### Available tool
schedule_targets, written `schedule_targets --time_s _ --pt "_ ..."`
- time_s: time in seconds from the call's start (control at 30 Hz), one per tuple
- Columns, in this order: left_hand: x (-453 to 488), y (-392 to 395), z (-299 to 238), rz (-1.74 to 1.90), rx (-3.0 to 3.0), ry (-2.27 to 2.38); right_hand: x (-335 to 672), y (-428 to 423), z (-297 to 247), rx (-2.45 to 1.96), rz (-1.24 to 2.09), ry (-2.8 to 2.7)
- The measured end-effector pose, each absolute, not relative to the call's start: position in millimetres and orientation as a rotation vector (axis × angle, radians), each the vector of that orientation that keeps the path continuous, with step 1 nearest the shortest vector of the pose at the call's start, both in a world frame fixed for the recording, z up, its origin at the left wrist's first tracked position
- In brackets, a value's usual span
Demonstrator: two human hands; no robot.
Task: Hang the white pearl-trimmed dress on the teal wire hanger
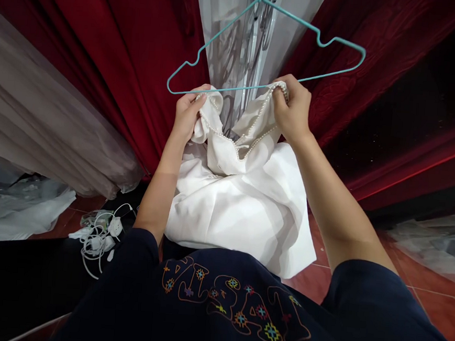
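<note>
Both hands were raised in the head view, each closed on the neckline of a white garment (240, 203). The left hand (188, 112) gripped a bunched shoulder edge just under the left end of a teal wire hanger (269, 42), its fingertips curled into the cloth and out of sight. The right hand (293, 110) pinched the other side of the neckline right at the hanger's bottom bar; whether the cloth there had passed over the bar could not be told, because the fingers covered that spot. A pearl trim (249, 135) ran along the neckline between the hands, below the bar. The rest of the garment hung well below the hanger, and its lower part was hidden behind the person's dark printed shirt (240, 308).

The hanger's hook was cut off by the top edge, so what it hung from did not show. Behind the hanger hung a translucent cover (245, 46) with a blurred pattern that was hard to make out. Red curtains (122, 52) fell on either side of the hanger, and grey fabric (38, 124) draped further left. Far below and left of the hanger lay a tangle of white cables (98, 234) and crumpled clear plastic (15, 206); below and to its right, red floor tiles (419, 280) showed, partly in deep shadow.
</note>
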State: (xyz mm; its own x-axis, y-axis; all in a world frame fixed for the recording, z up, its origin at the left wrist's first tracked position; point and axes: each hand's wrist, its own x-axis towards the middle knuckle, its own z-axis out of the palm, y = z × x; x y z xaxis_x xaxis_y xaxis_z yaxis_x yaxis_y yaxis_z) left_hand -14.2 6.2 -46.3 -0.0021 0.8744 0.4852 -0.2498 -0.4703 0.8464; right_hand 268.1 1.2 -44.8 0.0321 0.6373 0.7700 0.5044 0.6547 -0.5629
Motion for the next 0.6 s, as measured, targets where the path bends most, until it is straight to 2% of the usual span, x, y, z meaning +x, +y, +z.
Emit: schedule_targets --time_s 0.07,0.17,0.3,0.47,0.6 --pt "-35 10 -54 1.667 1.378 0.785 276 -2 -43 -0.952 0.192 -1.613" --pt "-71 23 -55 1.940 1.318 0.987 280 -1 -41 -0.935 0.282 -1.602" --pt "-98 41 -21 2.197 1.391 1.071 277 5 -42 -0.964 0.341 -1.581" --pt "-78 55 35 2.180 1.686 0.942 275 2 -42 -0.971 0.357 -1.601" --pt "-48 63 42 1.962 1.877 1.012 276 -6 -38 -0.977 0.308 -1.615"
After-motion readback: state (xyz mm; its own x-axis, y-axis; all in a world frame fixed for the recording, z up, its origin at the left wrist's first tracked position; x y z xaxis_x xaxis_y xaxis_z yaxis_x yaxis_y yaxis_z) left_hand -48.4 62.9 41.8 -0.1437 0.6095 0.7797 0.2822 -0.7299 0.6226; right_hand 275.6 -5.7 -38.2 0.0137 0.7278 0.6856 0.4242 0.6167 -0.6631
